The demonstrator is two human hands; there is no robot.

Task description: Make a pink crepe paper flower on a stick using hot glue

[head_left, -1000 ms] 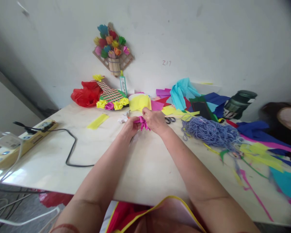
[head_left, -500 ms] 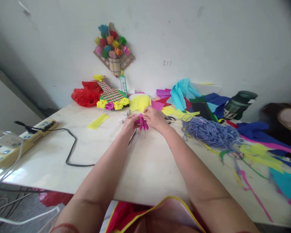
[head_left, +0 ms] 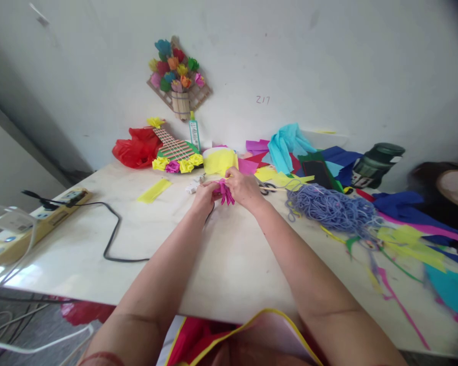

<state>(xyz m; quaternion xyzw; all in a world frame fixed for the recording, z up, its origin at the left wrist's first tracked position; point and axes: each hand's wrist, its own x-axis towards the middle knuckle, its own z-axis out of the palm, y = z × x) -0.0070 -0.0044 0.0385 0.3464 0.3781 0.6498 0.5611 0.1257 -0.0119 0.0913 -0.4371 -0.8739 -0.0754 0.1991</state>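
Bare table [head_left: 229, 264] near; yarn [head_left: 332, 208] right, cable [head_left: 112, 239] left

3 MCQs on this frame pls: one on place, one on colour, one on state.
1. Where does the yarn heap lie?
A. to the right of the hands
B. on the power strip
C. on the wall

2. What colour is the paper piece between the hands?
A. blue
B. magenta
C. white

3. How do the hands stand?
A. flat on the table
B. both closed on the paper piece
C. one holds scissors

Key: 1 A, the yarn heap lies on the table to their right. 2 B, the paper piece is magenta. 3 B, the left hand and right hand pinch it from both sides.
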